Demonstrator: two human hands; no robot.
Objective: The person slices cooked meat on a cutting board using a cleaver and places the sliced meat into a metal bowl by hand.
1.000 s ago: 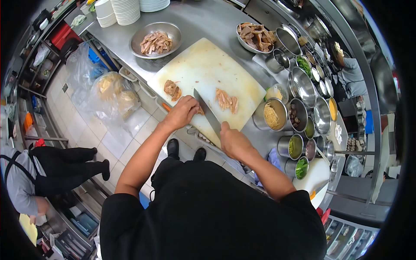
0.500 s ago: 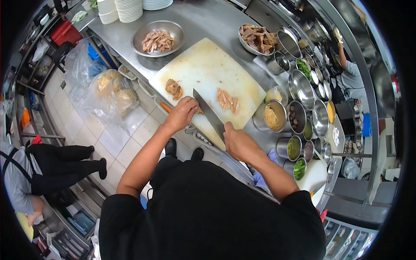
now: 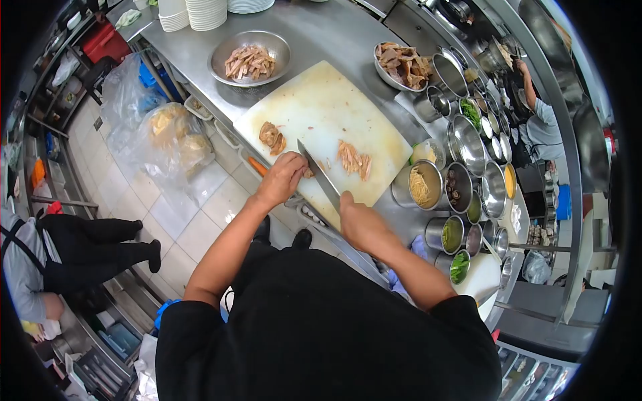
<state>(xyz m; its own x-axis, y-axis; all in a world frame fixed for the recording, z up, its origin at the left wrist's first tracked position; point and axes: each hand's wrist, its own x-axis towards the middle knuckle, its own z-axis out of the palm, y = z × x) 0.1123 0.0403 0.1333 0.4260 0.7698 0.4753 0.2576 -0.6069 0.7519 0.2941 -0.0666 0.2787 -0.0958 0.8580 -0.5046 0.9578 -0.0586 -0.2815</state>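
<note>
My right hand point(image 3: 363, 224) is closed around the handle of a knife point(image 3: 318, 175), its blade edge down on the white cutting board point(image 3: 301, 100). Close beside the blade, my left hand point(image 3: 284, 179) presses a small piece of meat point(image 3: 308, 172) with bent fingertips that partly hide it. A few thin slivers lie just across the blade. To the right of the knife is a pile of meat strips point(image 3: 354, 161). Up and left of my left hand sits an uncut chunk of cooked meat point(image 3: 272, 138).
A steel bowl of meat strips point(image 3: 250, 62) and a bowl of larger meat pieces point(image 3: 403, 66) stand behind the board. Steel containers, one with noodles point(image 3: 421, 187), crowd the right. Stacked plates point(image 3: 206, 13) are at the back. Another person point(image 3: 87, 247) stands at left.
The knife has turned slightly more upright in view, and small slivers now show beside its blade. My right hand has shifted a little left. The left hand still holds the meat piece.
</note>
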